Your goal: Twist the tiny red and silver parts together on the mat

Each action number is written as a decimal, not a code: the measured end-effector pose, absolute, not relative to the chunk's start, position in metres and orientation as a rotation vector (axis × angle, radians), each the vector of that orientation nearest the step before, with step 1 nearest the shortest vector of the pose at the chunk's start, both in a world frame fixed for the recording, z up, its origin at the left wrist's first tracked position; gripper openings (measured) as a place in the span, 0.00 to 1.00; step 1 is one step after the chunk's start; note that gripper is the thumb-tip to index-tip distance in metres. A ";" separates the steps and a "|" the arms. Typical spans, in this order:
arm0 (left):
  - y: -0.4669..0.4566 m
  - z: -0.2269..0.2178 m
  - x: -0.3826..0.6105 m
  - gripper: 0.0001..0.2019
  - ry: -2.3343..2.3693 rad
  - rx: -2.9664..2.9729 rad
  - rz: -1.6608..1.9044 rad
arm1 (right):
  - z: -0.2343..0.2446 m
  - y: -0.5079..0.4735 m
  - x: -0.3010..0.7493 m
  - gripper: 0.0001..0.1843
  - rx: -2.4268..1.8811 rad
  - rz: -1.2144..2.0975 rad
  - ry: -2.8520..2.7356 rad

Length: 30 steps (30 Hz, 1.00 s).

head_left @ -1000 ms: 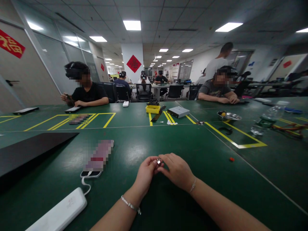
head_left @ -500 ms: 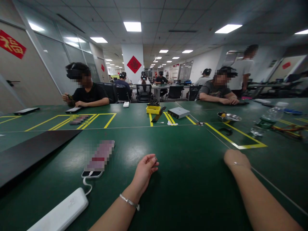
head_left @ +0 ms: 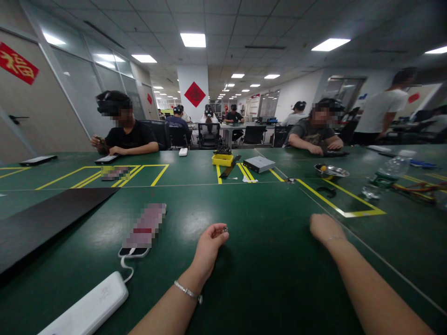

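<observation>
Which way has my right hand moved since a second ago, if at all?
Yes: the right hand went right, off the left hand, toward the yellow tape corner.

my left hand (head_left: 209, 246) rests on the table (head_left: 272, 270) straight before me, with a small part (head_left: 224, 229) pinched at its fingertips. my right hand (head_left: 324, 226) lies well apart to the right, near the front corner of a taped rectangle (head_left: 363, 212). a bowl (head_left: 331, 170) stands at that rectangle's far end, with a bottle (head_left: 387, 174) lying to its right. left of my left hand lies a phone (head_left: 143, 230). a cable (head_left: 123, 267) joins it to a power bank (head_left: 87, 309) nearer me. further left lies a flat panel (head_left: 45, 221). behind, mid-table, a tray (head_left: 222, 158) sits left of a box (head_left: 259, 163).
</observation>
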State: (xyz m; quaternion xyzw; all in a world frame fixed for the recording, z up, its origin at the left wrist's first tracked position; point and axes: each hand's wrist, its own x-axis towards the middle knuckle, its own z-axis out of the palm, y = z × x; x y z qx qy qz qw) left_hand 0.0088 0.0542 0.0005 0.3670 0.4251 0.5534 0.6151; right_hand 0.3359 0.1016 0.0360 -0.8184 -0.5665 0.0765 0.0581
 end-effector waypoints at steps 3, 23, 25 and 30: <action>0.054 0.002 0.008 0.14 0.981 0.835 1.210 | 0.036 0.106 0.299 0.12 -2.255 0.387 -1.815; 0.054 0.002 0.008 0.14 0.956 0.942 1.348 | 0.021 0.066 0.157 0.10 -0.896 1.895 -0.841; 0.055 0.003 0.007 0.13 0.991 0.942 1.374 | 0.021 0.066 0.160 0.11 -0.868 1.916 -0.845; 0.054 0.007 0.008 0.11 1.090 1.013 1.416 | 0.019 0.066 0.160 0.11 -0.793 1.949 -0.897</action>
